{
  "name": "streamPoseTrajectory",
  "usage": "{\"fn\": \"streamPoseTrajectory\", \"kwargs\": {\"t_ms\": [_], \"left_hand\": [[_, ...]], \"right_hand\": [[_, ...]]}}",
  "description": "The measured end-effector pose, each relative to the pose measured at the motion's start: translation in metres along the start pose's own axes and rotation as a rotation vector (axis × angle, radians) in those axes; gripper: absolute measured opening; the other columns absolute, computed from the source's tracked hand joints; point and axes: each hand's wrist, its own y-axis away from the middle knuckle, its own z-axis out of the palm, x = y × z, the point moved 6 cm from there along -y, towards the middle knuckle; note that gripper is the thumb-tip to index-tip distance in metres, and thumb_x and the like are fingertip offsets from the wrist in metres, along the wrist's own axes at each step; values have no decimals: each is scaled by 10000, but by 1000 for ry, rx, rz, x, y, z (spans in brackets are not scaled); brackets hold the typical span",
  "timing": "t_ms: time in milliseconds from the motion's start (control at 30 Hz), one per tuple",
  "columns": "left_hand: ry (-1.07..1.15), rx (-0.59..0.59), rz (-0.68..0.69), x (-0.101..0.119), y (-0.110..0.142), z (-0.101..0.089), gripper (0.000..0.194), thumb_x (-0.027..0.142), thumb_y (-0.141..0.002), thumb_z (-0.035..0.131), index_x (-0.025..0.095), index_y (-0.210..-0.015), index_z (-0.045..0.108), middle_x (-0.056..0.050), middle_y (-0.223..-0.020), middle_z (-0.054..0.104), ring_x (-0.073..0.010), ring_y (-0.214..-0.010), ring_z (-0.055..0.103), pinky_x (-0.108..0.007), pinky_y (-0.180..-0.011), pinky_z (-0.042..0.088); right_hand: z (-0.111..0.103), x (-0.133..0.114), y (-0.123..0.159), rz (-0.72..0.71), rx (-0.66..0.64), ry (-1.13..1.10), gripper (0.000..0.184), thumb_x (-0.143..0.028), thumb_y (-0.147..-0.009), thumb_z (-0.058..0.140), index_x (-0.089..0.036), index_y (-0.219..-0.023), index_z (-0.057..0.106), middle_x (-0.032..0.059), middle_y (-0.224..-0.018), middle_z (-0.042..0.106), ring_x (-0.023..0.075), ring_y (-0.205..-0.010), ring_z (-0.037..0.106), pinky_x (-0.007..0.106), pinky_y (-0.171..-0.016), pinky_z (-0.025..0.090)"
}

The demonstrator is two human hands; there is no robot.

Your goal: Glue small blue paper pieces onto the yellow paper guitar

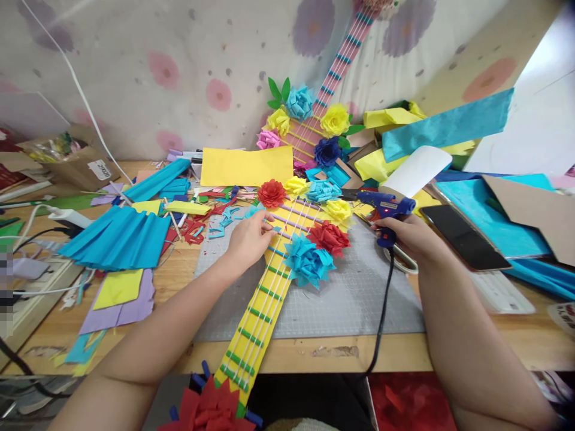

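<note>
On the grey cutting mat (359,287) lies a yellow paper guitar (265,287) with white strings, green and purple bars, and paper flowers round its body. Its neck runs towards me, ending in a red paper flower (211,407) past the table edge. My left hand (249,239) is at the left side of the body, fingers pinched together; what they hold is hidden. Light blue paper (254,210) shows just behind those fingers. My right hand (404,234) grips a blue hot glue gun (384,203), its nozzle pointing left towards the flowers, apart from them.
A second, pink paper guitar (335,78) leans against the back wall. Blue pleated paper (119,236) and scraps lie left; a black phone (465,236) and cardboard (534,209) lie right. The glue gun's black cord (384,311) hangs over the front edge.
</note>
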Motion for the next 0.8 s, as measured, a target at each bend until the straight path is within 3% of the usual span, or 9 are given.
{"fn": "streamPoseTrajectory", "kwargs": {"t_ms": [333,533,800], "left_hand": [[-58,-66,11,2,1,4,137,236,-750,630,217,-879,586,-11,-866,712,-174,-784,665,-281,-681,479],[-34,-46,25,-2,-1,5,179,299,-736,662,225,-873,574,5,-796,703,-178,-744,658,-278,-635,463],[-109,-36,12,5,2,3,71,246,-802,598,224,-870,594,-10,-868,714,-176,-819,667,-280,-707,468]], "right_hand": [[11,-2,2,-82,23,-52,147,-226,-642,661,-195,-770,597,12,-668,600,104,-557,518,208,-451,433],[14,-5,5,-98,32,-61,160,-232,-604,646,-200,-752,594,9,-680,578,103,-584,518,203,-453,416],[14,-6,5,-96,46,-51,197,-251,-585,662,-197,-755,577,5,-662,576,100,-559,506,200,-431,404]]}}
